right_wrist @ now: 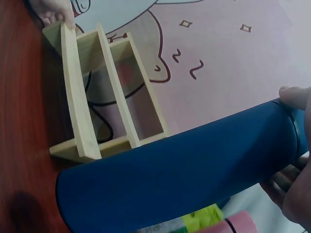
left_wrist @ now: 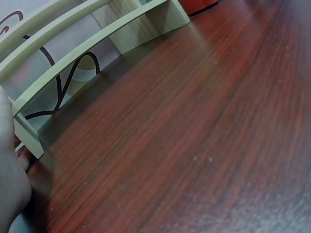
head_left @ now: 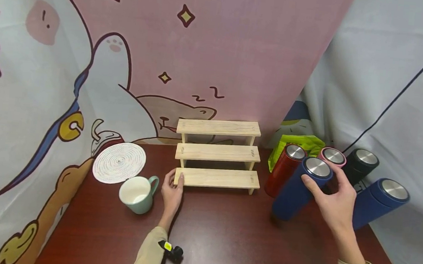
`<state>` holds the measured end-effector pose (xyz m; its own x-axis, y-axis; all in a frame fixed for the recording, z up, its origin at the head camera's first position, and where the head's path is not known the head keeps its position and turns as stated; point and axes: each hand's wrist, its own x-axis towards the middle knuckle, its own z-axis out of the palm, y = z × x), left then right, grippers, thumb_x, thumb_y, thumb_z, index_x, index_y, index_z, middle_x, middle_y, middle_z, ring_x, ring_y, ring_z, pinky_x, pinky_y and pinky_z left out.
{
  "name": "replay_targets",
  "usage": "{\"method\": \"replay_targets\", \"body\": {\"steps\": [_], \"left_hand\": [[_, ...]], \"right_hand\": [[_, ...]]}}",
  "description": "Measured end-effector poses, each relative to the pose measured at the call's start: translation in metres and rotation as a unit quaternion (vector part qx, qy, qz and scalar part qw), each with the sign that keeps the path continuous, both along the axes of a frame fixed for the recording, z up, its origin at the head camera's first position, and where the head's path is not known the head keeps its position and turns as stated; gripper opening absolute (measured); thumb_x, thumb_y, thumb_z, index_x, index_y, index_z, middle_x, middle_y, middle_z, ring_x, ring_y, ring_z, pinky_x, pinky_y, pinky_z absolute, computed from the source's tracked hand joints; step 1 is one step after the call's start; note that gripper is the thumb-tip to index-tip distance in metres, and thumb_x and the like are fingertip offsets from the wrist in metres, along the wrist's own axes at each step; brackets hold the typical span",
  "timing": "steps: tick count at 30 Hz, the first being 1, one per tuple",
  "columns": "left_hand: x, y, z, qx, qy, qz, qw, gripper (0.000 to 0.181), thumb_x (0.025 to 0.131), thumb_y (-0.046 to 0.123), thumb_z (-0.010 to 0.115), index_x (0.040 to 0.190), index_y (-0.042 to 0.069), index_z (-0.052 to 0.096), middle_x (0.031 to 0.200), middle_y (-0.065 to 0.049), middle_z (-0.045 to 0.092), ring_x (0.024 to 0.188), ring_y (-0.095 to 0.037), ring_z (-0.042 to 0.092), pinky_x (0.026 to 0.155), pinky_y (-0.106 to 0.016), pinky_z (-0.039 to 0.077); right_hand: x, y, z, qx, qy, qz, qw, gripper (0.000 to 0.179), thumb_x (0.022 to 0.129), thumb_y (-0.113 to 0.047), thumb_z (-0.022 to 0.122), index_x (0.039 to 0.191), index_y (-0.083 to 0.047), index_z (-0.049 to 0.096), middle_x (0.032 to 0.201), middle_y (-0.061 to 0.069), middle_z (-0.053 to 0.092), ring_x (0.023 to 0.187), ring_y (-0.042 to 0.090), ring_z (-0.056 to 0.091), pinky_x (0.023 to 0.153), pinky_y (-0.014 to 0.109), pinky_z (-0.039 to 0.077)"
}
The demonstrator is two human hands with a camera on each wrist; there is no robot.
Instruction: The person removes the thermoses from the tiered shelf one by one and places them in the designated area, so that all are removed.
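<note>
My right hand [head_left: 336, 197] grips a blue thermos bottle [head_left: 293, 193] near its silver-topped lid, thumb on one side and fingers on the other. The right wrist view shows the bottle's long body [right_wrist: 180, 170] in front of the shelf; its base appears raised slightly off the table. A three-tier wooden shelf [head_left: 216, 177] stands against the back wall. At the left end of its lowest tier, my left hand [head_left: 172, 193] holds the board, with the thumb over the front edge. Only part of that hand [left_wrist: 12, 179] shows in the left wrist view.
Red [head_left: 283, 172], pink [head_left: 333, 156] and black [head_left: 359, 166] bottles and another blue bottle [head_left: 381, 201] stand at the right, by a bright green package [head_left: 305, 143]. A green mug [head_left: 138, 194] and a round woven mat [head_left: 119, 163] are at the left of the brown table [head_left: 224, 242].
</note>
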<state>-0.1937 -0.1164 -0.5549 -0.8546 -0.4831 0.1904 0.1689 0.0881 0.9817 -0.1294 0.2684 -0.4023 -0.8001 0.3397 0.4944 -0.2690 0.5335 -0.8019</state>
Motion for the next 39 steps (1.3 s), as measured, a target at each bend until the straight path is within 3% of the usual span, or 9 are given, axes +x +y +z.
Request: {"method": "replay_targets", "body": {"steps": [3,8,15,17,26,39], "left_hand": [[0.000,0.000,0.001,0.001,0.001,0.000,1.0000,0.039,0.096,0.005,0.069,0.131,-0.007,0.060,0.115,-0.027,0.068,0.098,-0.027,0.062,0.074,-0.016,0.045],[0.001,0.001,0.002,0.002,0.000,-0.003,1.0000,0.039,0.096,0.005,0.069,0.131,-0.008,0.060,0.114,-0.027,0.068,0.096,-0.026,0.062,0.073,-0.016,0.046],[0.000,0.001,0.000,0.007,0.000,-0.005,1.0000,0.039,0.096,0.006,0.069,0.132,-0.006,0.060,0.111,-0.026,0.069,0.093,-0.023,0.063,0.072,-0.017,0.047],[0.000,0.001,-0.001,0.009,0.000,-0.005,0.9999,0.039,0.096,0.006,0.069,0.132,-0.006,0.060,0.111,-0.026,0.069,0.093,-0.023,0.062,0.072,-0.017,0.047],[-0.002,0.000,-0.004,0.011,0.006,-0.005,0.9999,0.039,0.096,0.006,0.069,0.132,-0.006,0.060,0.115,-0.026,0.069,0.096,-0.020,0.063,0.074,-0.016,0.048],[-0.001,0.001,-0.004,0.006,0.005,-0.003,1.0000,0.039,0.096,0.005,0.069,0.131,-0.007,0.060,0.114,-0.026,0.069,0.095,-0.019,0.063,0.073,-0.016,0.047]], "right_hand": [[0.004,0.006,-0.003,-0.001,-0.014,-0.018,0.9997,0.065,0.078,-0.007,0.087,0.138,-0.015,0.062,0.112,-0.029,0.062,0.094,-0.010,0.061,0.082,0.002,0.044],[0.010,0.014,-0.007,0.010,-0.035,-0.042,0.9984,0.065,0.078,-0.013,0.088,0.138,-0.018,0.062,0.111,-0.027,0.061,0.094,-0.011,0.059,0.081,0.001,0.043],[0.015,0.028,-0.014,0.014,-0.082,-0.086,0.9928,0.064,0.080,-0.022,0.088,0.138,-0.022,0.061,0.124,0.004,0.070,0.095,-0.017,0.055,0.082,0.000,0.042],[0.015,0.032,-0.017,0.009,-0.090,-0.100,0.9908,0.064,0.079,-0.023,0.088,0.138,-0.023,0.062,0.125,0.008,0.070,0.094,-0.017,0.055,0.082,0.000,0.042],[0.014,0.051,-0.028,0.002,-0.114,-0.150,0.9821,0.068,0.078,-0.027,0.089,0.139,-0.022,0.060,0.134,0.014,0.066,0.102,-0.017,0.052,0.096,0.007,0.043],[0.016,0.067,-0.037,-0.016,-0.126,-0.168,0.9776,0.068,0.082,-0.029,0.086,0.143,-0.021,0.058,0.140,0.013,0.063,0.114,-0.010,0.055,0.105,0.015,0.042]]}}
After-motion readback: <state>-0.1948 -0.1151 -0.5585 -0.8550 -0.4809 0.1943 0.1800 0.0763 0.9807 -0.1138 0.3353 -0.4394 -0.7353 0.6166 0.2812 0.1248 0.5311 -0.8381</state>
